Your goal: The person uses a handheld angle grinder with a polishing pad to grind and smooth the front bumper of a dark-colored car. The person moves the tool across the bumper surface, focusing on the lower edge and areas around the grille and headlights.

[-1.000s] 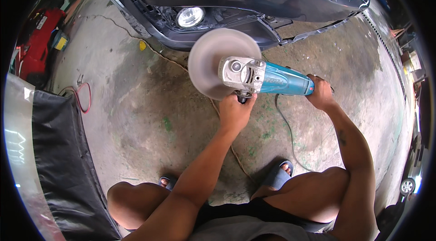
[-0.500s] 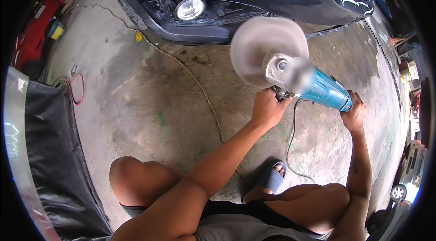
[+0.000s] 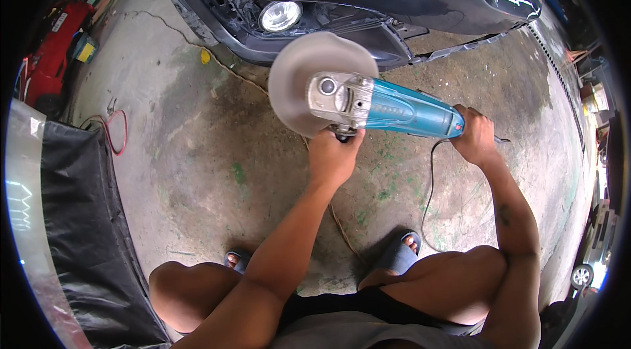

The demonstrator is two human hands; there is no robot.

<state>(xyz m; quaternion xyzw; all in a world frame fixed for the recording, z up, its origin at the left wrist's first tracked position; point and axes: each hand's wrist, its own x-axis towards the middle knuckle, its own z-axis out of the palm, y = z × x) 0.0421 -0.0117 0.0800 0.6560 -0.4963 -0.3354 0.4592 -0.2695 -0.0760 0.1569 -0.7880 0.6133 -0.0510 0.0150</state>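
A teal angle polisher [image 3: 407,109] with a grey metal head lies across my view, held by both hands. Its round pale pad [image 3: 289,89] looks smeared, as if spinning. My left hand [image 3: 334,157] is closed round the side handle just below the metal head; most of that handle is hidden. At the rear end of the body, my right hand [image 3: 474,135] is wrapped round the grip. Beyond the pad is a dark car bumper [image 3: 253,50] with a round lamp [image 3: 280,16] set in it. Whether the pad touches the bumper, I cannot tell.
The polisher's thin black cord [image 3: 429,204] hangs to the concrete floor [image 3: 197,171]. A brown cord [image 3: 338,224] runs across that floor beneath my arms. At left are a black sheet [image 3: 82,217], a red cable loop [image 3: 121,132] and a red machine [image 3: 56,40].
The polisher has moved left in my view, both hands with it, and its pad now overlaps the bumper below the lamp. My left foot has come into view.
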